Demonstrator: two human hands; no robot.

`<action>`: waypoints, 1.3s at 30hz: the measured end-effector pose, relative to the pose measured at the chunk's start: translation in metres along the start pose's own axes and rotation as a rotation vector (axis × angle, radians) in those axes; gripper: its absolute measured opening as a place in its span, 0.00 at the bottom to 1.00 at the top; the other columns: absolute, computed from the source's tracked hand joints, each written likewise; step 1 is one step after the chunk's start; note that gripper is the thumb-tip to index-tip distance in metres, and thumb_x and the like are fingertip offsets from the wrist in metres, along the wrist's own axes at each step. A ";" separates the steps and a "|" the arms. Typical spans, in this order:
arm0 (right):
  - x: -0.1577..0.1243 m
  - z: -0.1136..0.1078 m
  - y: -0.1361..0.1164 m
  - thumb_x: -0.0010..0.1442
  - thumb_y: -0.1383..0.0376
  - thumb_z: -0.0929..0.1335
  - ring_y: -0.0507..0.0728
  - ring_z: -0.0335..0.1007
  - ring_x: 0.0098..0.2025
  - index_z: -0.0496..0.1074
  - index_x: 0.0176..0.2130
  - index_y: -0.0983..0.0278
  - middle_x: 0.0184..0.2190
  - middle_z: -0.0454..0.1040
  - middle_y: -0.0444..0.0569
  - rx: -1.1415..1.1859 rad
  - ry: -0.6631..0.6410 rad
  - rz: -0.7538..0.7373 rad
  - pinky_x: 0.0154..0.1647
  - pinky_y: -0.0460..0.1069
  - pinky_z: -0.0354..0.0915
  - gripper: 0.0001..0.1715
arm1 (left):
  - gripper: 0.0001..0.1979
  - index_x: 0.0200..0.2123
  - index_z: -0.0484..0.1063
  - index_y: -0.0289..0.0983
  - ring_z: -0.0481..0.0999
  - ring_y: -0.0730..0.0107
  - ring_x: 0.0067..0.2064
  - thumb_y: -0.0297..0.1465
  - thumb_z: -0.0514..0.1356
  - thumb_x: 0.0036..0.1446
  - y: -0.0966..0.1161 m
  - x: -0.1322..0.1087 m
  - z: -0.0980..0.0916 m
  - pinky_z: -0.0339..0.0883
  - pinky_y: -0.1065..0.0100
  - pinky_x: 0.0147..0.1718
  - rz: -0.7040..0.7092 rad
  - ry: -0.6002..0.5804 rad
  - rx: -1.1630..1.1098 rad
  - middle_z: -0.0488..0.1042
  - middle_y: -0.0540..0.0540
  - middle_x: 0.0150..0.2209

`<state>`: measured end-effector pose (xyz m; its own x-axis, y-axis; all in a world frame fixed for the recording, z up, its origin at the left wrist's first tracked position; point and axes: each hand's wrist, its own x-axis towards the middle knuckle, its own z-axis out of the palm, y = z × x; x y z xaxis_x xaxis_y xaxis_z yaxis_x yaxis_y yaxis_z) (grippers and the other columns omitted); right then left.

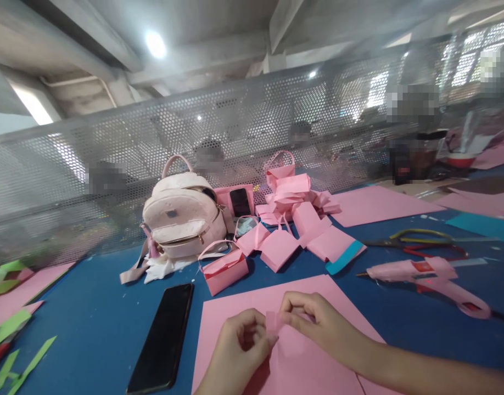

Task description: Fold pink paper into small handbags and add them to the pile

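Note:
My left hand (238,345) and my right hand (318,323) meet over a large pink paper sheet (301,362) lying on the blue table (91,323). Both pinch a small pink paper piece (273,322) between their fingertips, fingers curled closed. Beyond the sheet lie several small pink paper bags (279,247), one nearest at the left (224,269). A black phone (163,337) lies flat to the left of my left hand.
A pink backpack (180,216) stands at the back with a second phone (240,202) beside it. At the right lie a pink glue gun (425,277) and scissors (420,242). Green paper strips (13,351) sit at the left. A perforated metal screen (112,164) closes the table's far side.

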<state>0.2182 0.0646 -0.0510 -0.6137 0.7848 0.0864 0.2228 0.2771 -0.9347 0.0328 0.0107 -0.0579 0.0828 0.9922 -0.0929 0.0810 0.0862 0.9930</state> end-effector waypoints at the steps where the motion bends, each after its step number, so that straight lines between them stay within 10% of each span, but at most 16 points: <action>1: 0.000 0.000 -0.001 0.63 0.59 0.65 0.52 0.58 0.31 0.67 0.30 0.63 0.27 0.65 0.40 -0.012 -0.024 -0.003 0.32 0.46 0.52 0.12 | 0.14 0.25 0.66 0.35 0.63 0.80 0.19 0.37 0.67 0.48 0.000 0.001 0.000 0.56 0.77 0.20 -0.023 -0.012 -0.013 0.63 0.56 0.17; 12: 0.007 -0.003 -0.001 0.58 0.61 0.67 0.50 0.45 0.28 0.52 0.22 0.63 0.23 0.45 0.38 -0.141 -0.097 0.028 0.28 0.47 0.43 0.22 | 0.18 0.21 0.67 0.35 0.66 0.78 0.15 0.39 0.71 0.44 -0.003 0.003 -0.003 0.59 0.76 0.15 -0.034 0.022 -0.117 0.67 0.54 0.14; 20: 0.004 -0.004 -0.004 0.58 0.59 0.66 0.52 0.52 0.30 0.63 0.24 0.64 0.23 0.55 0.39 -0.064 -0.086 0.034 0.32 0.47 0.49 0.15 | 0.19 0.20 0.69 0.33 0.69 0.77 0.17 0.41 0.71 0.43 -0.001 0.001 0.000 0.63 0.76 0.16 -0.014 0.099 -0.201 0.71 0.51 0.18; 27: 0.007 -0.008 0.004 0.54 0.59 0.70 0.53 0.56 0.31 0.66 0.26 0.64 0.24 0.59 0.40 -0.053 -0.080 0.038 0.32 0.46 0.53 0.13 | 0.18 0.20 0.70 0.32 0.70 0.75 0.16 0.38 0.74 0.38 -0.002 0.010 -0.014 0.69 0.72 0.18 -0.188 -0.107 -0.232 0.70 0.49 0.16; 32: 0.009 -0.016 0.011 0.40 0.54 0.78 0.59 0.63 0.43 0.71 0.36 0.64 0.38 0.68 0.45 -0.056 -0.025 0.179 0.45 0.50 0.61 0.26 | 0.18 0.20 0.71 0.31 0.69 0.76 0.15 0.37 0.74 0.37 0.000 0.009 -0.019 0.69 0.73 0.17 -0.206 -0.064 -0.223 0.70 0.50 0.15; 39: 0.015 -0.017 0.015 0.45 0.55 0.76 0.56 0.63 0.36 0.67 0.24 0.64 0.27 0.64 0.40 -0.034 -0.115 0.118 0.40 0.47 0.61 0.20 | 0.18 0.19 0.72 0.31 0.72 0.73 0.17 0.38 0.74 0.36 -0.001 0.010 -0.019 0.70 0.72 0.18 -0.243 -0.061 -0.246 0.72 0.48 0.15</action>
<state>0.2252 0.0904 -0.0580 -0.6641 0.7449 -0.0648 0.3222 0.2069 -0.9238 0.0147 0.0220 -0.0580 0.1504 0.9336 -0.3252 -0.1352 0.3453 0.9287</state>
